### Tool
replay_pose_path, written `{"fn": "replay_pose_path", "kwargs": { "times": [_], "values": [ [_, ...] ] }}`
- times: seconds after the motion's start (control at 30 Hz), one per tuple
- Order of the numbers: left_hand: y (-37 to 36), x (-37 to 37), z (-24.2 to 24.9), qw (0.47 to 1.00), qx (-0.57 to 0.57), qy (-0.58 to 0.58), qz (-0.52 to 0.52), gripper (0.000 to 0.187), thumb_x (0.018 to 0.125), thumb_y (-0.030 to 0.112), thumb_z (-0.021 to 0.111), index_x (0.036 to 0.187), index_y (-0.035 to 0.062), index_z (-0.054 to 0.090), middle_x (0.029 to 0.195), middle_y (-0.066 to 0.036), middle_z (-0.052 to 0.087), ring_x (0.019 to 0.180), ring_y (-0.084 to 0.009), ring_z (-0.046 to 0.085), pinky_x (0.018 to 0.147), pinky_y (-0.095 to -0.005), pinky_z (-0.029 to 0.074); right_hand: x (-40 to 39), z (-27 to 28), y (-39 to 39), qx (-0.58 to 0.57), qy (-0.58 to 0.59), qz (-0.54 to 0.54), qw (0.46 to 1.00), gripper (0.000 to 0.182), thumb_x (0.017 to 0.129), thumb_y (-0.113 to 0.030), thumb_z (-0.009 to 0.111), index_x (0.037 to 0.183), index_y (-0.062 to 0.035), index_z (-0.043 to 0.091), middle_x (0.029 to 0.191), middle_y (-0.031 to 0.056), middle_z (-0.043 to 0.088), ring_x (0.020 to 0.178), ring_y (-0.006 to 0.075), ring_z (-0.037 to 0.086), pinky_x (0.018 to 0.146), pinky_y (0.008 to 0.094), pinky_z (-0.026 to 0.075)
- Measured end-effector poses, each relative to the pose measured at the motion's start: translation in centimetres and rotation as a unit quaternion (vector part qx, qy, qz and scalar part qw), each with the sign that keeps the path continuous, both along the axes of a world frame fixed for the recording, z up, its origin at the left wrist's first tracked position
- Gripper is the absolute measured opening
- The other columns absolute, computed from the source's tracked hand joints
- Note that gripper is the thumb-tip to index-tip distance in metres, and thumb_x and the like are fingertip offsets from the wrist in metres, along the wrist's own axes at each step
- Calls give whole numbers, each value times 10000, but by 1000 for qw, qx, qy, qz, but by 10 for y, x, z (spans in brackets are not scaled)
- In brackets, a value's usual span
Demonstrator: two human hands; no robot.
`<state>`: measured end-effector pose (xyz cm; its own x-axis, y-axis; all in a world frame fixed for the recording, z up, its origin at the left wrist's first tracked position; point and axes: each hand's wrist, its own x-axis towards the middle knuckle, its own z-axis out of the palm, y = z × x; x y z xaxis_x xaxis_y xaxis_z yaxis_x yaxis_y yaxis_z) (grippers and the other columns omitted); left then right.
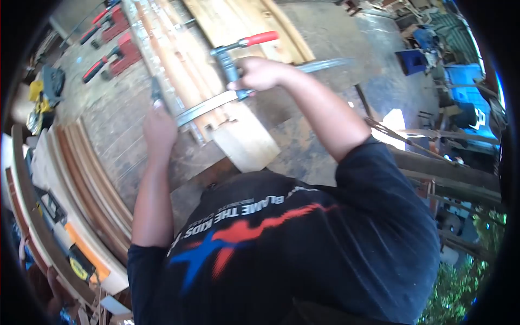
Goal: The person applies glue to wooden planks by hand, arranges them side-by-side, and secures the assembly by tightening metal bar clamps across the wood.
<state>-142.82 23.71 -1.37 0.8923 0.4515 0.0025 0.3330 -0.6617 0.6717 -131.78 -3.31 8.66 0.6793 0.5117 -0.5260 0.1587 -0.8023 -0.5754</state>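
A bar clamp [208, 107] with a red handle [261, 38] lies across several long wooden boards [181, 59]. My right hand [261, 74] is closed around the sliding jaw of the clamp, on the right side of the boards. On the left side, my left hand [161, 127] grips the clamp's fixed jaw end, its fingers partly hidden. The near ends of the boards lie below the bar, and a pale flat board [249, 138] sticks out towards my body.
Two more red-handled clamps [116, 59] rest on the worktable [116, 103] at upper left. Curved wooden strips [81, 168] stand at left, near a yellow-and-black tool [81, 265]. Blue containers [468, 92] are at far right. Part of a person [51, 287] shows at lower left.
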Motion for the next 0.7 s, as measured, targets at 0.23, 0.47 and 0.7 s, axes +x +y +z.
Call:
{"fn": "replay_pose_path", "kwargs": {
  "times": [0.23,0.47,0.7],
  "values": [
    [1,-1,-28,995,-74,56,46,507,1068,365,401,1127,-81,636,1110,-343,651,1091,-507,613,946,-546,463,15,-44,6,21,83,-41,995,397,937,-296,709,1108,48,611,864,117,714,707,187,684,656,325,557],
    [-5,-7,-10,961,-250,81,85,472,1092,346,406,1123,-85,596,965,-200,727,798,-314,719,698,-420,558,11,-38,17,-16,40,-38,998,405,904,-340,670,1018,49,664,870,154,714,754,245,695,702,362,545],
    [-14,0,4,940,-302,119,101,458,1094,338,395,1119,-82,575,920,-142,741,689,-249,718,565,-352,593,15,-51,15,-88,-64,-27,994,468,839,-401,611,873,48,737,804,192,716,827,284,706,784,377,536]
  ]
}}
